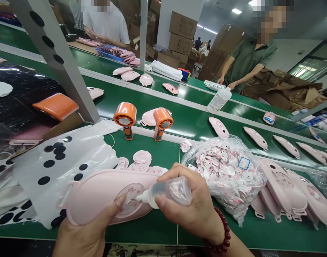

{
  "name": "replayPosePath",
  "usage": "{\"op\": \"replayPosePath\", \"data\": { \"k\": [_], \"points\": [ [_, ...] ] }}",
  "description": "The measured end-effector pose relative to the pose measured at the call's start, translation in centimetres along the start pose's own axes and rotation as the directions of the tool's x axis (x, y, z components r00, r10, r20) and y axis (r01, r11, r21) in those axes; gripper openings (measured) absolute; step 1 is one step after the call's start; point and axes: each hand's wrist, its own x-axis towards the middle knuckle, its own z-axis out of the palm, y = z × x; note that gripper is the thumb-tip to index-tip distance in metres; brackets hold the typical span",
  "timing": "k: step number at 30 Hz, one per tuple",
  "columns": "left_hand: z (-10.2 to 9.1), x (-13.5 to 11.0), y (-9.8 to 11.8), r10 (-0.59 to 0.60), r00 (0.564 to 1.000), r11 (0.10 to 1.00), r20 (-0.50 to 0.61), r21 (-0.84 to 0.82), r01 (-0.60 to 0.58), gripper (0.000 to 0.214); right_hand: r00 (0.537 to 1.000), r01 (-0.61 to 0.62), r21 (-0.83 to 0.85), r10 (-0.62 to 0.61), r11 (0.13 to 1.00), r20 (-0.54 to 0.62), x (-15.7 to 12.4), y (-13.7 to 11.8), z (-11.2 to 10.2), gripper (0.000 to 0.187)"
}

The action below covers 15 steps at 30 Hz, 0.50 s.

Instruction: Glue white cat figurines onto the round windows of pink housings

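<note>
My left hand (pixel 84 233) grips a long pink plastic shell (pixel 99 192) from below, thumb resting by its round recess (pixel 130 200). My right hand (pixel 191 205) is closed round a small clear squeeze bottle (pixel 170 191). The bottle's white nozzle touches the recess. Small round pink discs (pixel 142 157) lie on the green table just behind the shell.
A clear bag of small pink-and-white parts (pixel 227 171) sits to the right, with stacked pink shells (pixel 286 189) beyond it. Two orange handheld fans (pixel 125 119) stand on the conveyor. A spotted plastic bag (pixel 61 164) lies left. Two people work across the belt.
</note>
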Motion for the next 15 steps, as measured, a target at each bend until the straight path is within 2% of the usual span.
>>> {"op": "replayPosePath", "data": {
  "k": [5,10,12,15],
  "points": [
    [0.1,0.2,0.1,-0.003,1.000,1.000,-0.026,-0.013,0.002,0.068,1.000,-0.018,0.034,0.018,0.999,0.006,-0.3,0.1,0.0,0.017],
    [1.4,-0.1,1.3,-0.134,0.990,0.990,-0.032,-0.057,0.132,0.070,0.985,-0.162,0.294,0.170,0.942,-0.002,-0.6,1.1,0.1,0.022],
    [1.5,0.0,1.2,-0.209,0.977,0.975,-0.034,-0.078,0.206,0.065,0.975,-0.191,0.404,0.222,0.895,-0.029,-0.6,1.9,-0.1,0.026],
    [1.1,0.4,0.7,-0.302,0.952,0.951,-0.056,-0.081,0.297,0.074,0.964,-0.212,0.500,0.263,0.840,-0.032,-0.6,3.2,-0.9,0.031]
  ]
}}
